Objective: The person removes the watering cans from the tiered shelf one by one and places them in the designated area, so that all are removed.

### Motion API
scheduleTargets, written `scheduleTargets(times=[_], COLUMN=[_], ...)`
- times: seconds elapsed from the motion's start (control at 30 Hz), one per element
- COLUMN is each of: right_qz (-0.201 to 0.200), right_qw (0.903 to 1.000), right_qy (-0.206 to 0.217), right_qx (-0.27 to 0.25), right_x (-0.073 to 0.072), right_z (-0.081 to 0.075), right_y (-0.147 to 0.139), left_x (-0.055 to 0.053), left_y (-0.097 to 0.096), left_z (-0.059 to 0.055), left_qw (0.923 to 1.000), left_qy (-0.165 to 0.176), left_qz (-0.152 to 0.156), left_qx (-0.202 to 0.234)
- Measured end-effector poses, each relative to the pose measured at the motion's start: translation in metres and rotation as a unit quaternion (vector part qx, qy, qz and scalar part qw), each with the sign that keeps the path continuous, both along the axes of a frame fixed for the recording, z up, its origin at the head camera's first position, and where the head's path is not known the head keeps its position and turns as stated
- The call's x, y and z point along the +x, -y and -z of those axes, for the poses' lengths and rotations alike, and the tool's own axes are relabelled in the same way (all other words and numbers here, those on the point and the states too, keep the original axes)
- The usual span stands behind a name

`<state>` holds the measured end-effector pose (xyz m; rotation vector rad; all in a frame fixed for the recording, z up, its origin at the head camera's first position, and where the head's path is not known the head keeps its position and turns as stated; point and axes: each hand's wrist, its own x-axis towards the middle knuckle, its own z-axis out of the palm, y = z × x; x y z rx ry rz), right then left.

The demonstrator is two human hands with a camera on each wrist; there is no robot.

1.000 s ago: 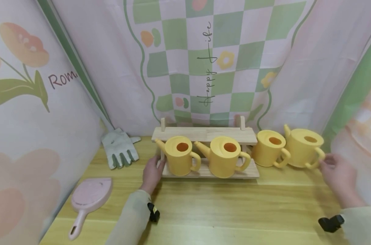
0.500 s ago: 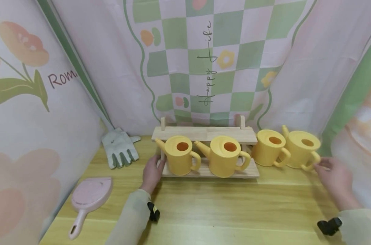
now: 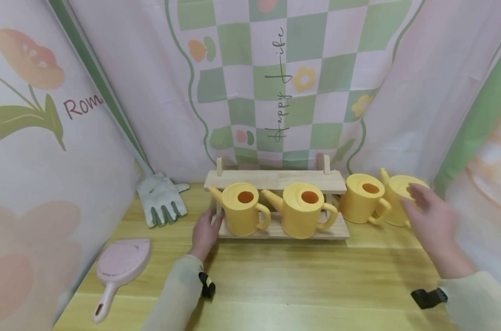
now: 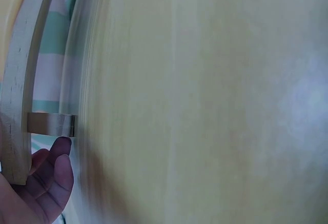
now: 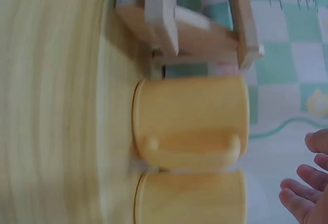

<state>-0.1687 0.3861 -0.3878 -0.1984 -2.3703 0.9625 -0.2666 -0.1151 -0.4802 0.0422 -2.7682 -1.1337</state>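
Note:
My left hand [image 3: 205, 233] grips the left end of the lower board of a small two-tier wooden shelf [image 3: 275, 179]. In the left wrist view its fingers curl under the board's end [image 4: 15, 147]. Two yellow watering cans, a left one [image 3: 240, 220] and a right one [image 3: 301, 220], stand upright on that board, spouts to the left. To the shelf's right a third can [image 3: 360, 204] and a fourth can [image 3: 395, 186] stand side by side on the table. My right hand [image 3: 434, 225], fingers loosely spread and holding nothing, overlaps the fourth can and hides much of its handle.
A grey-white work glove [image 3: 161, 200] lies at the back left of the wooden table [image 3: 287, 280]. Nearer on that side is a pink dustpan [image 3: 124, 262], handle toward me. Printed cloth [image 3: 275, 92] hangs behind the shelf and along both sides.
The fourth watering can has shifted slightly left toward the third. My right hand has let go of its handle and moved left and up over it. My left hand stays on the shelf.

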Motion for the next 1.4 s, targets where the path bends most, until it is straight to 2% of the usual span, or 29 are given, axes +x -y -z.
scheduleTargets(times=[0.17, 0.37, 0.53, 0.8, 1.0, 1.4], right_qz=[-0.066, -0.168, -0.209, -0.233, -0.226, -0.209], right_qw=[0.9976, 0.9856, 0.9776, 0.9716, 0.9731, 0.9764], right_qy=[-0.009, 0.001, 0.025, 0.038, 0.038, 0.047], right_qx=[-0.019, -0.019, 0.01, 0.011, 0.021, 0.025], right_x=[-0.004, -0.006, -0.008, -0.012, -0.015, -0.014], right_z=[-0.003, -0.002, 0.003, 0.013, 0.02, 0.017], right_y=[0.029, 0.062, 0.082, 0.098, 0.101, 0.107], left_x=[0.0, 0.001, -0.001, -0.001, -0.001, -0.002], left_y=[-0.001, -0.001, -0.001, 0.001, 0.001, 0.001], left_z=[-0.001, -0.001, 0.001, 0.004, 0.004, 0.003], left_qw=[1.0, 1.0, 1.0, 1.0, 0.9999, 0.9999], left_qy=[0.007, 0.004, -0.009, -0.006, -0.001, 0.005], left_qz=[-0.001, 0.001, 0.002, 0.005, 0.002, 0.002], left_qx=[0.004, 0.001, -0.002, 0.004, 0.012, 0.012])
